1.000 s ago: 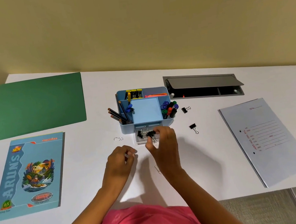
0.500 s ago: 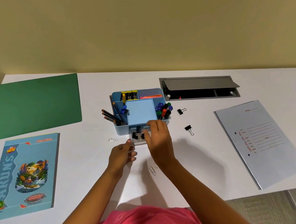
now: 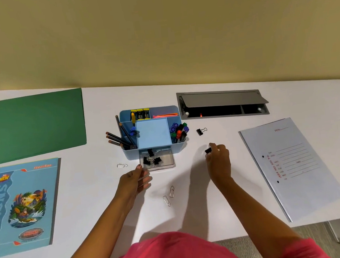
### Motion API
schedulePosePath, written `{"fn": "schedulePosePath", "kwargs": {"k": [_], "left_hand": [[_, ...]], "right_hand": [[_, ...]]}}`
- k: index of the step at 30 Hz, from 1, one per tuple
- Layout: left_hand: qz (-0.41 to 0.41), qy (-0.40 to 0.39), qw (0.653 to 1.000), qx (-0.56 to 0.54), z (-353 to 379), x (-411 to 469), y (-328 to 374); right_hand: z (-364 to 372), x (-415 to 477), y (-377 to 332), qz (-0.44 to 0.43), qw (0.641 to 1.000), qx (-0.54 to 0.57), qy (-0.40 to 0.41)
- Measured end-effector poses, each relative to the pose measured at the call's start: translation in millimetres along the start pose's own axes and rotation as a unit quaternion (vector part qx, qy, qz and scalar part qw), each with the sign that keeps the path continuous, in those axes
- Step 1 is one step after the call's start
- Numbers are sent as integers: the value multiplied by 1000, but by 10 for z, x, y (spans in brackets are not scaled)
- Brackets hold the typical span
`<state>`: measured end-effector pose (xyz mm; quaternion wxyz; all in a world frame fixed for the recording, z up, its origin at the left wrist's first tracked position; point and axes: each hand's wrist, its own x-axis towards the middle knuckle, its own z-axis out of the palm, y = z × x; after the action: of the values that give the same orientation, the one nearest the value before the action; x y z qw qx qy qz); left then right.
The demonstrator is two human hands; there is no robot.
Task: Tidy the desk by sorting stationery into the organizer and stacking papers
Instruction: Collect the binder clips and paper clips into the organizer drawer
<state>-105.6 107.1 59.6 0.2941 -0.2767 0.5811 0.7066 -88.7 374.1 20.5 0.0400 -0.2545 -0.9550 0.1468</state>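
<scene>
As the right hand pinches a clip, a loose grip could drop it short of the drawer. The left hand, relaxed open beside that drawer, might nudge it.

White desk, organizer, green folder, notebook, pale file, 1 binder clip, seemingly 3 paper clips

The smooth white tabletop looks matt. The light-blue rectangular plastic organizer has a clear glossy plastic drawer. Silver wire paper clips shine; the green rectangular card folder looks matt.
</scene>
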Motion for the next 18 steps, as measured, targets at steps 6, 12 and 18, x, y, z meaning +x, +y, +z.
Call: {"fn": "schedulePosePath", "kwargs": {"k": [6,12,18], "left_hand": [[7,5,1000,0,9,-24,-3],[14,7,1000,-1,27,-42,-25],[16,15,1000,-1,50,-46,-22]], "right_hand": [[96,14,40,-21,999,-7,-39],[-55,-190,-154,-137,986,91,20],[-382,-413,-785,-284,942,165,69]]}}
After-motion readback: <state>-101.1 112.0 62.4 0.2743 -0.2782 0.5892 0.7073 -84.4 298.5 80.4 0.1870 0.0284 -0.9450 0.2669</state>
